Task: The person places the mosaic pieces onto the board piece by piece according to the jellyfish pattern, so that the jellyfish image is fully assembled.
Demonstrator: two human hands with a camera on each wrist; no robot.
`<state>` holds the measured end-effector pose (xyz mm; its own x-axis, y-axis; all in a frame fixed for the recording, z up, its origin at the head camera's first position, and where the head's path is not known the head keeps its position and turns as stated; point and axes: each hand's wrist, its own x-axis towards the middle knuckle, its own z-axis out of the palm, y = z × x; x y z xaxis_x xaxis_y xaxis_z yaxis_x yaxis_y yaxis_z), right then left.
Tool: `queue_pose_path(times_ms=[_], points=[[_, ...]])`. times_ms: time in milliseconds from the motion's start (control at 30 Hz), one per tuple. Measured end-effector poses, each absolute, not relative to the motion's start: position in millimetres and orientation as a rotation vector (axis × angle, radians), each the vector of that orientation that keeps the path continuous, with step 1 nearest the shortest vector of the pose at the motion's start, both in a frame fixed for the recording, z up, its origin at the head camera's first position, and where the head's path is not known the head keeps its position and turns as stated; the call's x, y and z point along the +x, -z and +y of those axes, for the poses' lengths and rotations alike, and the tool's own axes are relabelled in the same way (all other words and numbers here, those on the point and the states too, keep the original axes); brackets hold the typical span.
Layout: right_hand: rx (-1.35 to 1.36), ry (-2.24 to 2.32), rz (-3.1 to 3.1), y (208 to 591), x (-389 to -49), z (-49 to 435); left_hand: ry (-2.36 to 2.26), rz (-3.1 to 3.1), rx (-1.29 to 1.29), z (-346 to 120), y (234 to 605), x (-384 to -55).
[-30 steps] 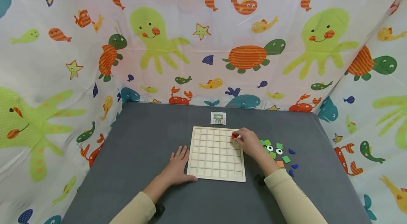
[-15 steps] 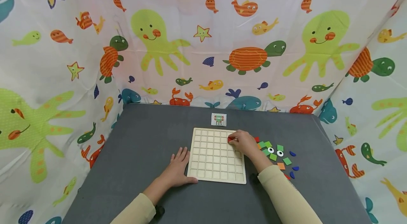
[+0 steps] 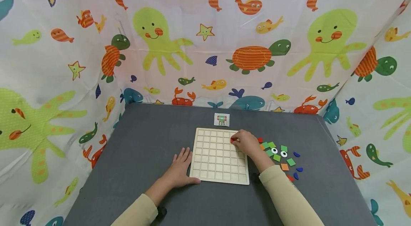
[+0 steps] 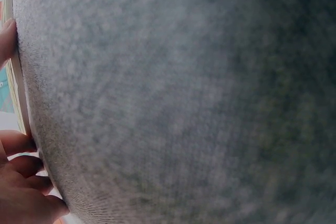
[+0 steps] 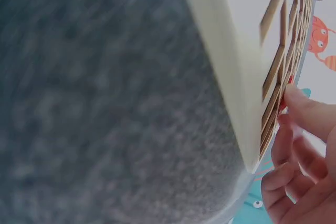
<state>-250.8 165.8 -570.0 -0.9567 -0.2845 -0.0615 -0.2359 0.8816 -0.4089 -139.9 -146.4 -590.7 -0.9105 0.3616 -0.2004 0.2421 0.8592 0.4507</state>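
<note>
Left hand: fingers extended, touching left edge of pale wooden square-celled grid board, centre of frame. Right hand: pinching small red piece at board's upper right. Card, beyond: print too small to read.

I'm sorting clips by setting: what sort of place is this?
Probably a booth set up for tabletop play: sea-animal curtains hang along three sides of a grey table, which bears a gridded wooden board and small coloured pieces.
</note>
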Motion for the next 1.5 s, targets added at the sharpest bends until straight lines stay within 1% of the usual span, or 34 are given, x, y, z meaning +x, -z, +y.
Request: queue_pose_path(times_ms=[233,533,833,1067,1200,1500], points=[[-0.414,0.634,2.877,564,-250,164,-0.628,2.755,0.447,-148,593,-140],[-0.326,0.835,2.900,552,-238,189,-0.631,2.757,0.456,-150,591,-138],[-0.211,0.912,2.968,547,-224,232,-0.627,2.747,0.444,-150,593,-139],[-0.192,0.942,2.996,547,-215,272,-0.653,2.743,0.465,-150,594,-140],[-0.194,0.929,3.033,552,-206,299,-0.672,2.744,0.477,-149,593,-140],[-0.079,0.811,3.040,560,-195,346,-0.654,2.749,0.481,-148,590,-141]])
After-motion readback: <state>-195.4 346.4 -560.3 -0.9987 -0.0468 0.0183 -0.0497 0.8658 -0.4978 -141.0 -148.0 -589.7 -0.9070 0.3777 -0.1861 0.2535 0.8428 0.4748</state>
